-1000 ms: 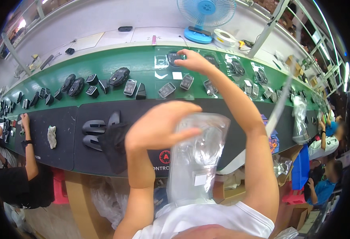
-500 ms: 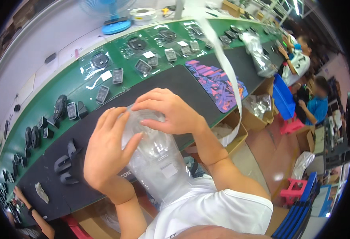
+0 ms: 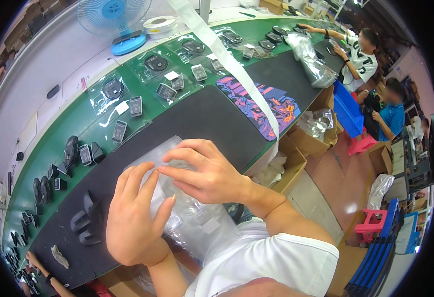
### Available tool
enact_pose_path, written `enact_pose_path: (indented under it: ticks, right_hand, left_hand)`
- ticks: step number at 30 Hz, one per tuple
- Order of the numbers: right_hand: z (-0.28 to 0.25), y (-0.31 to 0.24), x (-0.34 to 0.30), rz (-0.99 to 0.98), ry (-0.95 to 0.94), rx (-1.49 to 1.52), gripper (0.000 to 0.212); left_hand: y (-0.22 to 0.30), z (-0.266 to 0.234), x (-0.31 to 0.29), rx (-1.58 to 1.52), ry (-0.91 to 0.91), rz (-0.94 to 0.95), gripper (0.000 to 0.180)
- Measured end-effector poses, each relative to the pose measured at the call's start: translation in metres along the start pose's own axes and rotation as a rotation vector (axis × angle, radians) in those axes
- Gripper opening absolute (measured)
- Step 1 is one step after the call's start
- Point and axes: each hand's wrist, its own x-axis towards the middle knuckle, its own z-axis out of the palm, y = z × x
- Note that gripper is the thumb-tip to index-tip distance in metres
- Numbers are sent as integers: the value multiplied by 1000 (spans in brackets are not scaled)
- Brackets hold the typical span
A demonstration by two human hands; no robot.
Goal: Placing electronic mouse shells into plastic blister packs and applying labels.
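A clear plastic bag (image 3: 209, 225), with rounded, tray-like shapes of clear plastic showing in it and a small pale label on its side, leans from the table's near edge toward my body. My left hand (image 3: 135, 218) lies over its left side, fingers bent and apart, thumb stretched out. From the right, my right hand (image 3: 207, 171) reaches across its upper end with the fingers spread, their tips close to those of my left hand. Both hands seem to touch the plastic. I see nothing pinched between the fingers, though the undersides of both hands are hidden.
Clear blister shells with black mice (image 3: 156, 62) and small boxed parts (image 3: 120, 131) line the green table (image 3: 142, 123). A patterned mat (image 3: 261, 106) lies right, under a hanging white strip (image 3: 227, 59). Cardboard boxes (image 3: 288, 168) and a blue bin (image 3: 348, 109) stand beside; people sit at far right.
My view has shifted a little. Both hands sit lower, and my right-hand fingers are straighter and nearer my left hand. The far-right person's arm now reaches over the table.
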Motion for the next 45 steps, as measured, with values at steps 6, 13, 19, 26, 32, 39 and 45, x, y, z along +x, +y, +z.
enact_pose_path:
  ticks: [6, 13, 19, 26, 32, 39, 45]
  right_hand:
    - [5, -1, 2, -34, -39, 10, 43]
    - [1, -11, 2, 8, -20, 27, 42]
    - [3, -20, 3, 34, 20, 51, 32]
    - [-3, -29, 15, -4, -9, 72, 25]
    - [-1, -15, 5, 50, -149, 366, 25]
    - [17, -2, 26, 250, 155, 563, 22]
    - [23, 8, 87, 368, 54, 1123, 42]
  left_hand:
    - [-10, -6, -4, -71, -17, -28, 46]
    - [-4, 8, -11, -9, 58, -41, 47]
    - [20, 15, -34, 87, 190, -88, 47]
    - [21, 14, -48, 11, 201, -111, 40]
    - [-13, 6, -76, 19, 348, -90, 38]
    - [-72, 42, -89, -1295, 217, -119, 80]
    - [-113, 15, -54, -1441, 367, -86, 64]
